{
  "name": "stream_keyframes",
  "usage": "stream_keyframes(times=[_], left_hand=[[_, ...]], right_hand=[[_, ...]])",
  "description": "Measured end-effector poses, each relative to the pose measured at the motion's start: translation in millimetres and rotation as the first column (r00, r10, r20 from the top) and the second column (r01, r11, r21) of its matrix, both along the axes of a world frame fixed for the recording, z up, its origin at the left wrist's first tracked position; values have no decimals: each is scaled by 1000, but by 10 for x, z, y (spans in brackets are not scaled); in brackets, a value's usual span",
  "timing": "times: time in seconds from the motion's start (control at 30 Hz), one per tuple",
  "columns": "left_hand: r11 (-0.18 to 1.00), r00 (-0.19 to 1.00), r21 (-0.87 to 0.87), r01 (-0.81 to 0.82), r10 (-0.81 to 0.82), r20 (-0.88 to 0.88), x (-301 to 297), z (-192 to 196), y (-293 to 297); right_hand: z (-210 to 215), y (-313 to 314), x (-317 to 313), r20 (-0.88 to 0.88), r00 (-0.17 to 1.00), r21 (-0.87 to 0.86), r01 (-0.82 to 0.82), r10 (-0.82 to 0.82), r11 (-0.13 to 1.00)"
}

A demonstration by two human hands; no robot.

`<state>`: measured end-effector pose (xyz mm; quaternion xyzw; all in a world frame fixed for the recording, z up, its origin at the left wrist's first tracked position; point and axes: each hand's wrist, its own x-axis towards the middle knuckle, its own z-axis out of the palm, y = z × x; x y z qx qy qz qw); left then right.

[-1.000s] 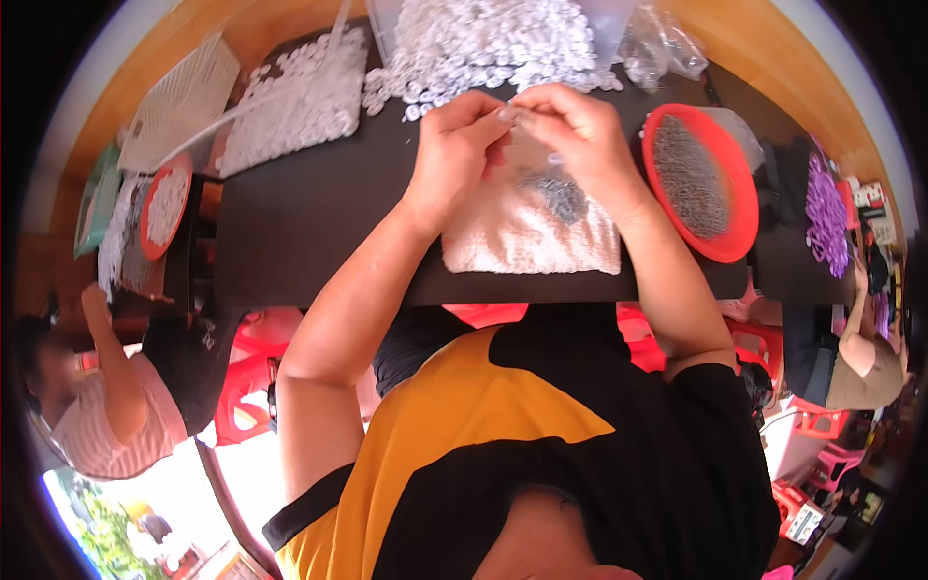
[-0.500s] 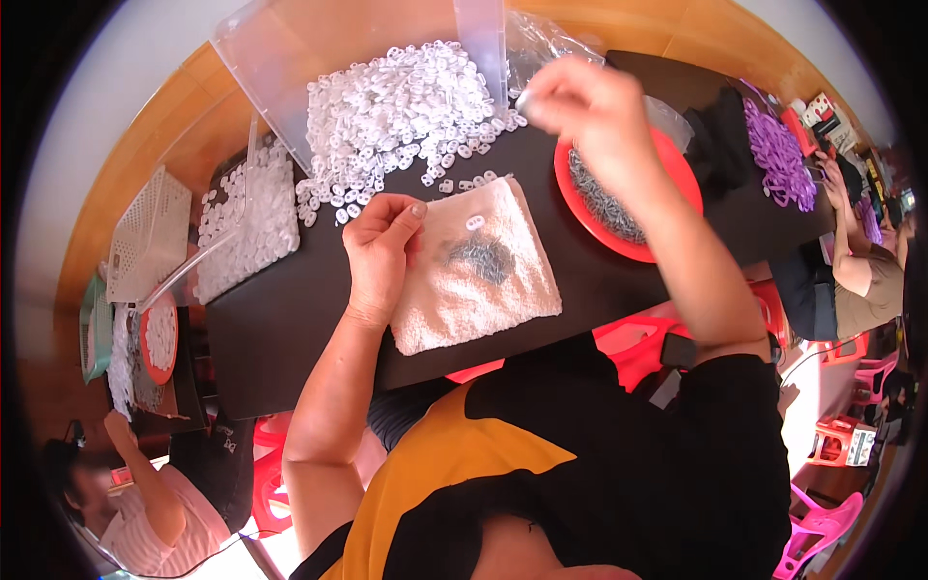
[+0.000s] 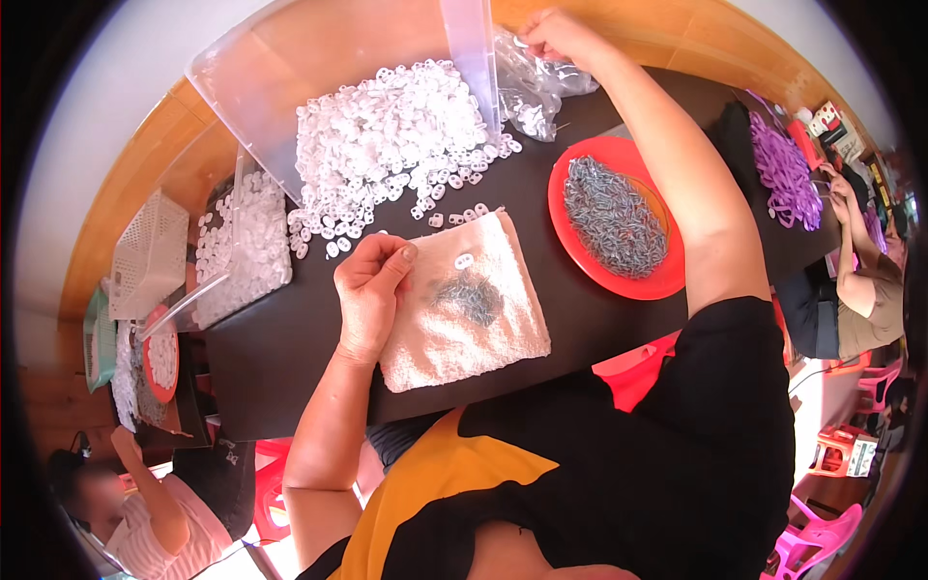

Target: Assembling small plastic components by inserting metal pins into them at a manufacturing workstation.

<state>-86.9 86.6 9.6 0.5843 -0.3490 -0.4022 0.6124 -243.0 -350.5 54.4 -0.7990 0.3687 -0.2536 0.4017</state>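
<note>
A folded cream towel (image 3: pixel 416 353) lies on the dark table before me, bearing a small heap of grey metal screw-like pieces (image 3: pixel 474 298) and one white two-hole plastic piece (image 3: pixel 464 261). At the towel's left edge my left hand (image 3: pixel 369 295) is closed in a pinch; what it holds, if anything, is hidden. My right hand (image 3: pixel 556 37) reaches far back over a clear plastic bag (image 3: pixel 536 92), its fingertips closed on a small white plastic piece (image 3: pixel 521 43). Beneath my right forearm stands a red plate (image 3: pixel 619 283) heaped with grey metal pieces (image 3: pixel 614 217).
A clear tub (image 3: pixel 251 106) on its side spills white two-hole pieces (image 3: pixel 387 135) onto the table (image 3: pixel 290 358). Another clear box (image 3: pixel 242 256) of white pieces stands left. Purple pieces (image 3: pixel 783 174) lie far right. One person (image 3: pixel 159 507) sits left, another (image 3: pixel 855 300) right.
My right hand has moved up and away, from beside the red plate to over the plastic bag. My left hand keeps its pinch by the towel. The whole view has shifted slightly.
</note>
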Motion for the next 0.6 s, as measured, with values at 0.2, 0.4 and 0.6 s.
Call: stream_keyframes(times=[0.2, 0.4, 0.6], left_hand=[[999, 998, 38, -18, 15, 57, 48, -6, 42], [999, 996, 38, -4, 1, 91, 11, -30, -5], [999, 993, 32, -24, 20, 112, 14, -39, 41]], right_hand=[[-13, 351, 104, 41, 997, 514, 42, -73, 857], [-300, 147, 45, -9, 1000, 607, -5, 13, 795], [54, 469, 43, -122, 941, 337, -260, 316, 905]])
